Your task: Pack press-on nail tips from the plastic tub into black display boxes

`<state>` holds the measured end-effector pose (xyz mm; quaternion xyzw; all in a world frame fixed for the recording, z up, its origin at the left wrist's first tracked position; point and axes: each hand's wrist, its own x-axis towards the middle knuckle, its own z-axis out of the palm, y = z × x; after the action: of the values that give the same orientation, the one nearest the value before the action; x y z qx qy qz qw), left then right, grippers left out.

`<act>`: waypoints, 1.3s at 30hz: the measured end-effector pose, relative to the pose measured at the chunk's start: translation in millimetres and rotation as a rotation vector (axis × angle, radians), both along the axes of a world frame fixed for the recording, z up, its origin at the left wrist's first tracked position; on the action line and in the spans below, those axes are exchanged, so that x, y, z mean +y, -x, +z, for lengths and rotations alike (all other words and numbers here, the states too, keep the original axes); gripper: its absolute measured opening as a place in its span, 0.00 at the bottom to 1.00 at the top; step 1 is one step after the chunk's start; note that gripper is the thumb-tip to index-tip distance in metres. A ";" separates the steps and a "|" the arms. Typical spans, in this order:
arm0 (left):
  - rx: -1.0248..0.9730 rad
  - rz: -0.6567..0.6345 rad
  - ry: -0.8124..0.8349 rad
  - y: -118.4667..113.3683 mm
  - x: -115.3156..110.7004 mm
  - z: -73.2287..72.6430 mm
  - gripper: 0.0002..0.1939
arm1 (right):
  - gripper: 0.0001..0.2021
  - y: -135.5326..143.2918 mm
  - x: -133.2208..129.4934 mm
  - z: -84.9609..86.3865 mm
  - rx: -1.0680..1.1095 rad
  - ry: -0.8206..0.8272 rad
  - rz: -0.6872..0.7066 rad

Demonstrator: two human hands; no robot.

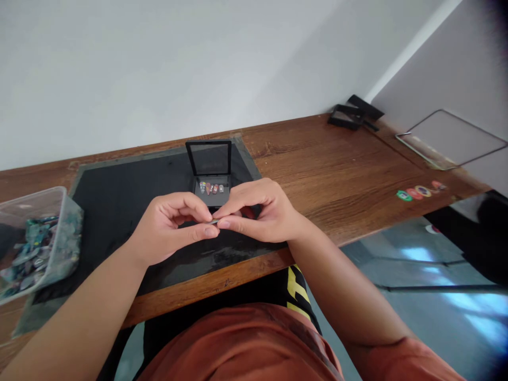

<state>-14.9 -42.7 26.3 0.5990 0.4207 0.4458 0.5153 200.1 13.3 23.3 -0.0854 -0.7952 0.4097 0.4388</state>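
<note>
Fingers (197, 232) pinching small piece (214, 221), open black case (211, 173), plastic tub (73, 233)

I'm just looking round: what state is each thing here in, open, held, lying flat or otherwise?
Left hand: pinching, fingertips near the right's
Right hand: pinching too
Small thin piece: held between both hands, mostly hidden
Black case: open, lid upright
Decorated pieces: in a row inside the case
Clear tub: uncovered, holding loose pieces
Dark mat: lying flat
Colourful discs: in a row on the table
</note>
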 end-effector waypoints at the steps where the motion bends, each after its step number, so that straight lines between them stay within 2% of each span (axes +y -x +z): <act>1: 0.008 -0.004 0.003 0.5 -0.1 -0.2 0.11 | 0.10 -0.1 0.0 -0.4 -0.012 -0.005 -0.005; 6: 0.057 -0.009 0.015 1.8 0.0 -1.5 0.13 | 0.12 -0.2 0.5 -2.3 -0.047 -0.038 -0.015; 13: 0.061 0.028 0.027 0.1 2.4 -1.1 0.12 | 0.06 0.5 2.2 -3.4 -0.041 -0.004 -0.020; 18: 0.068 0.030 0.033 -0.4 2.8 -0.8 0.12 | 0.08 1.1 2.0 -4.0 -0.053 -0.016 -0.045; 28: 0.073 0.041 0.005 -0.4 1.8 -0.2 0.11 | 0.04 1.2 2.5 -3.5 -0.037 -0.049 -0.063; 39: 0.099 0.062 -0.090 -0.5 3.8 -2.8 0.10 | 0.05 1.1 4.0 -5.7 -0.021 -0.065 -0.069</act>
<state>-14.4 -38.9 23.4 0.6297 0.4433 0.4498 0.4524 199.0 17.3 17.6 -0.1030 -0.8092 0.3675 0.4467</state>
